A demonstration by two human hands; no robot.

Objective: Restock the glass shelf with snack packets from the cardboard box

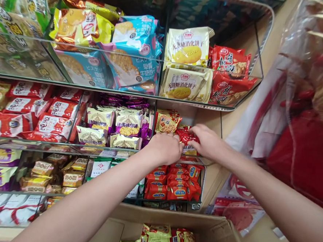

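Note:
Both bare hands reach into the right compartment of the middle glass shelf. My left hand (165, 147) is closed at the compartment's front, its fingertips hidden behind the knuckles, so what it holds cannot be made out. Just behind it stands a yellow and red snack packet (167, 123). To the right, my right hand (208, 141) has its fingers apart and curved beside small red packets (186, 134). An open cardboard box (209, 230) below the shelves holds yellow and red snack packets (158, 241).
Purple and cream packets (128, 122) fill the compartment to the left. A glass shelf edge (119, 93) runs above the hands. Red packets (179, 184) lie on the shelf below. Clear plastic bags (310, 108) hang at the right.

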